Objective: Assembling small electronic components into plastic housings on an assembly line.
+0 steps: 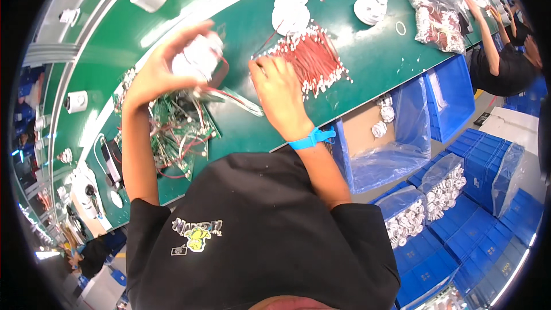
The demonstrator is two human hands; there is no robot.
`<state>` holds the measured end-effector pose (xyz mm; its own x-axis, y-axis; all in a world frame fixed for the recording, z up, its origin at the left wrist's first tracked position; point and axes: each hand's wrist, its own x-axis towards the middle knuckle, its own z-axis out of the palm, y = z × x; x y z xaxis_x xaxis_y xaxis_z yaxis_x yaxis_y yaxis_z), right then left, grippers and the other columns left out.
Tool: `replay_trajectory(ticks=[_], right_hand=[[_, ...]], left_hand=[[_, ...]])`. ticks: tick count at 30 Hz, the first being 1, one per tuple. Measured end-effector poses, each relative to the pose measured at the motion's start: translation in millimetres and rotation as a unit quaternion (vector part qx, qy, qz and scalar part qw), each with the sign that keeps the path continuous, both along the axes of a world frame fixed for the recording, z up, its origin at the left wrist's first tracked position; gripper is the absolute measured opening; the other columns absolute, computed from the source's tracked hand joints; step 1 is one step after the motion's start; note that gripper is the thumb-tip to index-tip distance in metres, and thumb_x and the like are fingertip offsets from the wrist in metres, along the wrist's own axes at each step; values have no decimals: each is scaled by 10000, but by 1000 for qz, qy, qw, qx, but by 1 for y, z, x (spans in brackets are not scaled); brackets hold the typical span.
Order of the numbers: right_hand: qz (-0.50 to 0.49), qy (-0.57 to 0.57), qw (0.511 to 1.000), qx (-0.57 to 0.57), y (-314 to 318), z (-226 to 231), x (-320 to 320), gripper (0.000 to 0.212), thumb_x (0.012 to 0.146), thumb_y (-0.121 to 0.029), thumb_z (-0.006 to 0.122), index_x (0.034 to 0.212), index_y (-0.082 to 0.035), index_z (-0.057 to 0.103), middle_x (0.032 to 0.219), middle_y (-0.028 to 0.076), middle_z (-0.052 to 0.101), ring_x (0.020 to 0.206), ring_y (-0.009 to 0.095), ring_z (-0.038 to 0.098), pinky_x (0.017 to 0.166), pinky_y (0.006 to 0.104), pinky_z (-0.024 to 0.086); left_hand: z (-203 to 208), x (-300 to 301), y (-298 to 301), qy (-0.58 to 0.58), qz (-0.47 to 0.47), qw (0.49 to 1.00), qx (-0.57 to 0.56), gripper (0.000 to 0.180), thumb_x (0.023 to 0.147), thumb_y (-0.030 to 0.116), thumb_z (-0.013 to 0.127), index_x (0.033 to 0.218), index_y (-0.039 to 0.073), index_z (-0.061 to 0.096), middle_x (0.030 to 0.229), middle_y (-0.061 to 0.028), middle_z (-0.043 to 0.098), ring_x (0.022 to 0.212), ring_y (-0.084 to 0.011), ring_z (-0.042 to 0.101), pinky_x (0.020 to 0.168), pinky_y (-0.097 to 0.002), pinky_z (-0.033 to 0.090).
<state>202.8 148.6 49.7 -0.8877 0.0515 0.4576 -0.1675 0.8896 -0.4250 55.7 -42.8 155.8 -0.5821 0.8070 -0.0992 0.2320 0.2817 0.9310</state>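
Circuit boards (181, 129): green heap on the green bench (373, 57), at 6 o'clock from the left hand.
Left hand (158, 69): raised above the bench; fingers (192, 30) curled and clamped around a round white part (198, 57) trailing red wires.
Right hand (281, 95): at 3 o'clock from the left hand; fingers bent together, tips touching the near end of the wire bundle.
Wire bundle (313, 60): red leads with white tips, fanned on the bench at 1 o'clock from the right hand.
Wristband (310, 139): blue, on the right wrist.
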Motion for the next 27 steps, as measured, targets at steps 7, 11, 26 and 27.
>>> replay_trajectory(ticks=[7, 11, 26, 27], right_hand=[[9, -5, 999, -35, 0, -16, -12, 183, 760, -30, 584, 941, -28, 607, 957, 95, 579, 890, 266, 544, 782, 376, 455], [7, 0, 1000, -21, -2, -12, -15, 201, 757, -44, 592, 957, -21, 592, 955, 92, 585, 881, 259, 551, 773, 366, 469], [56, 129, 973, -181, 4, -3, -13, 226, 728, 9, 705, 947, -2, 652, 917, 90, 641, 779, 239, 607, 664, 343, 530], [65, 138, 969, -193, 4, -2, -11, 231, 727, 7, 707, 951, -4, 654, 925, 86, 641, 783, 235, 609, 663, 343, 529]], left_hand=[[-52, -128, 18, 73, 282, 946, 144, 659, 779, 106, 777, 1359, 44, 471, 1141, -89, 625, 1008, -153, 623, 863, -280, 511], [-104, -192, 17, 193, 403, 868, 219, 616, 774, 116, 799, 1280, -17, 473, 1140, -112, 600, 1027, -174, 609, 886, -279, 485], [-58, -250, 124, 669, -77, 641, -369, 806, 653, -16, 691, 1399, 117, 414, 1558, -167, 210, 1434, -395, 217, 1161, -431, 276], [-59, -253, 122, 642, -119, 633, -416, 764, 604, -3, 728, 1317, 90, 469, 1466, -165, 364, 1379, -376, 327, 1122, -423, 340]])
